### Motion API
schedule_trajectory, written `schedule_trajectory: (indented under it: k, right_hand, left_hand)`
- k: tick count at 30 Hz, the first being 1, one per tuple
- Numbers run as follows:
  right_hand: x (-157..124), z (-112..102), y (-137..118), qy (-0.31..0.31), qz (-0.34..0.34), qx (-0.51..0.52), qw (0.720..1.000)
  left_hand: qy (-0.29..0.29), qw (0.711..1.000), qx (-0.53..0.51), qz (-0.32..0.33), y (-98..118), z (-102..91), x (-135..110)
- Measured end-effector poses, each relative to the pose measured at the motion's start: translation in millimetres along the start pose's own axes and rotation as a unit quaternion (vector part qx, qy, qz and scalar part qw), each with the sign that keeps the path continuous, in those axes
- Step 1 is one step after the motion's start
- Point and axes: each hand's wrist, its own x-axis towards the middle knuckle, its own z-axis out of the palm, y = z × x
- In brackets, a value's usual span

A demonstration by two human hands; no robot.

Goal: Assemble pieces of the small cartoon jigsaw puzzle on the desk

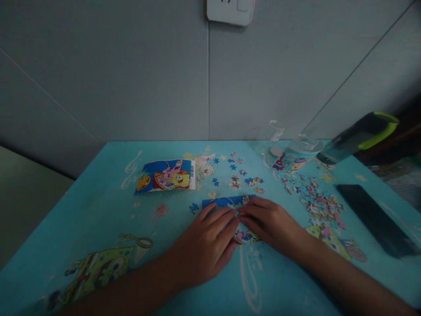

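A partly assembled jigsaw puzzle (245,238) with a blue top edge and cartoon figures lies flat on the table, largely covered by both hands. My left hand (212,239) rests on its left side, fingers stretched out over the pieces. From the right, my right hand (271,219) reaches to the middle of the puzzle, its thumb and fingertips pinched together. What sits between those fingertips is too small and dim to make out. Loose blue puzzle pieces (215,181) lie beyond the hands, and one more piece (194,208) is just left of the puzzle.
A cartoon-printed packet (167,176) lies at the back left. A clear tub (292,156) with a cartoon label and a dark bottle (357,136) with a green loop stand back right. A heap of pieces (320,202) and a dark phone-like slab (376,219) lie right.
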Motion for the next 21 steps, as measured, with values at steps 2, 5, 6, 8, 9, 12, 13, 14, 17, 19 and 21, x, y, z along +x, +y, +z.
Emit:
schedule_trajectory:
  k: [2,5,6,8,9,12,13,14,17,19,21]
  right_hand:
    - [-0.1,-0.5,0.1,-0.004,0.004,0.012,1.000]
    - [-0.3,-1.0,0.2,-0.002,0.012,0.021,1.000]
    - [-0.4,-1.1,0.3,-0.001,0.014,0.020,1.000]
    - [-0.5,-1.2,0.4,0.002,0.014,0.016,1.000]
    - [-0.7,-1.3,0.6,0.005,0.013,0.012,1.000]
    - [-1.7,-2.3,0.8,0.014,0.016,-0.007,1.000]
    - [-2.2,-2.9,0.5,0.018,0.020,-0.013,1.000]
    - [-2.7,-3.6,-0.1,0.023,0.024,-0.016,0.999]
    - [-4.1,-5.1,-5.5,0.032,0.047,0.045,0.997]
    - [-4.7,-4.2,-12.1,0.026,0.069,0.138,0.988]
    - [-5.2,-0.9,-19.9,0.010,0.084,0.229,0.970]
  left_hand:
    - [0.000,1.000,-0.002,-0.001,-0.2,0.7,-0.6]
    - [-0.009,1.000,-0.005,-0.005,-0.3,0.7,-1.2]
    - [-0.011,1.000,-0.007,-0.007,-0.4,0.3,-1.1]
    - [-0.012,1.000,-0.011,-0.008,-0.5,-0.6,-0.5]
    - [-0.012,1.000,-0.013,-0.008,-0.5,-1.1,-0.2]
    - [-0.009,1.000,-0.014,-0.009,-0.4,-1.9,0.5]
    - [-0.007,1.000,-0.015,-0.009,-0.3,-1.7,0.4]
    - [-0.003,1.000,-0.016,-0.009,-0.2,-1.4,0.3]
    - [0.038,0.999,-0.015,-0.019,-0.3,0.2,-0.7]
    - [0.086,0.996,-0.011,-0.033,-1.0,0.7,-1.1]
    - [0.123,0.992,-0.014,-0.038,-2.1,0.1,-0.7]
